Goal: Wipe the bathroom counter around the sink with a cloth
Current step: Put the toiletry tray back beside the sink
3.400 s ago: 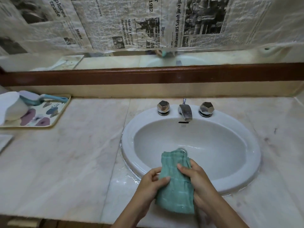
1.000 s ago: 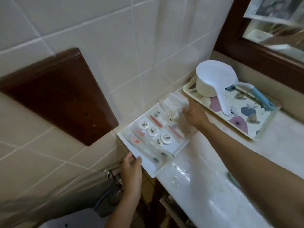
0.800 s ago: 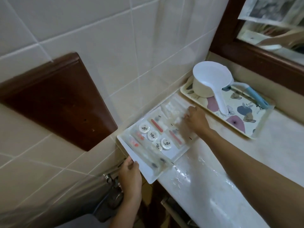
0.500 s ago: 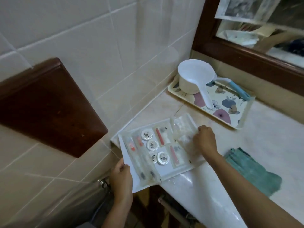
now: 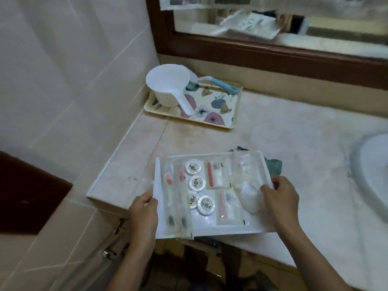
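Note:
Both hands hold a white amenity tray (image 5: 264, 164) with wrapped toiletries and round soaps above the front edge of the marble counter (image 5: 304, 156). My left hand (image 5: 143, 208) grips its left edge, and my right hand (image 5: 280, 198) grips its right edge. The green cloth (image 5: 274, 165) lies on the counter behind the tray, mostly hidden by it. The white sink (image 5: 373, 164) shows only its left rim at the right border.
A floral tray (image 5: 226, 106) with a white dipper (image 5: 168, 87) and a blue-handled brush (image 5: 222, 84) sits in the back left corner against the tiled wall (image 5: 73, 80). A wood-framed mirror (image 5: 273, 53) runs along the back. A metal valve (image 5: 109, 253) is below the counter.
The amenity tray has been lifted off the counter's left end and carried right and toward me, over the green cloth. My right hand moved from its top to its right edge.

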`<state>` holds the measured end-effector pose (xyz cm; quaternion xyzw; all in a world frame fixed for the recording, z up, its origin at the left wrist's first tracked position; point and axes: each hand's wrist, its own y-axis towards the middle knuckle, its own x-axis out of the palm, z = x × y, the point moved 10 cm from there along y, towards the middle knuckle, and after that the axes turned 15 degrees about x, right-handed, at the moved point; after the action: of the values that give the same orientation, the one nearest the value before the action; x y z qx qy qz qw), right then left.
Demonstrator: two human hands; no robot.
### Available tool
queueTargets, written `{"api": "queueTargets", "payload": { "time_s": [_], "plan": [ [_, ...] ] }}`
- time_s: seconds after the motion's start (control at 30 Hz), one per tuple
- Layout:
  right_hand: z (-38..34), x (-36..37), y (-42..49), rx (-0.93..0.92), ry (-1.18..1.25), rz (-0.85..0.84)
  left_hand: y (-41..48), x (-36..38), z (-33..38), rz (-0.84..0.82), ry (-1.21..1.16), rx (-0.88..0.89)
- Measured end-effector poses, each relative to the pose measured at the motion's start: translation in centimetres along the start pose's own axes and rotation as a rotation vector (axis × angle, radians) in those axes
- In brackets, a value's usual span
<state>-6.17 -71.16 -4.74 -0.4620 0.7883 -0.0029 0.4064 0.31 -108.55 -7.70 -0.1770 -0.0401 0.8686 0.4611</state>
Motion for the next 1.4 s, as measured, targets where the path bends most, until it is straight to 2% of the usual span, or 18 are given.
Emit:
{"api": "queueTargets", "payload": {
  "time_s": [0.23, 0.43, 0.57, 0.97, 1.17, 1.4],
  "plan": [
    [11.9, -14.1, 2.3, 0.158, 0.164, 0.168, -7.3, 13.8, 3.1, -0.274, 0.099, 0.115],
    [22.7, -26.9, 4.8, 0.28, 0.246, 0.288, -18.1, 26.4, 3.8, -0.445, 0.092, 0.128],
    [29.0, -34.5, 6.5, 0.317, 0.329, 0.31, -25.5, 33.9, 4.5, -0.573, 0.106, 0.168],
    [44.5, -50.6, 10.1, 0.495, 0.567, 0.44, -42.9, 52.3, 8.3, -0.879, 0.125, 0.292],
    [48.8, -58.2, 14.9, 0.513, 0.59, 0.482, -49.2, 61.8, 9.8, -0.935, 0.072, 0.306],
    [50.7, -67.6, 22.6, 0.537, 0.514, 0.485, -54.7, 72.1, 11.1, -0.911, 0.024, 0.246]
  ]
}}
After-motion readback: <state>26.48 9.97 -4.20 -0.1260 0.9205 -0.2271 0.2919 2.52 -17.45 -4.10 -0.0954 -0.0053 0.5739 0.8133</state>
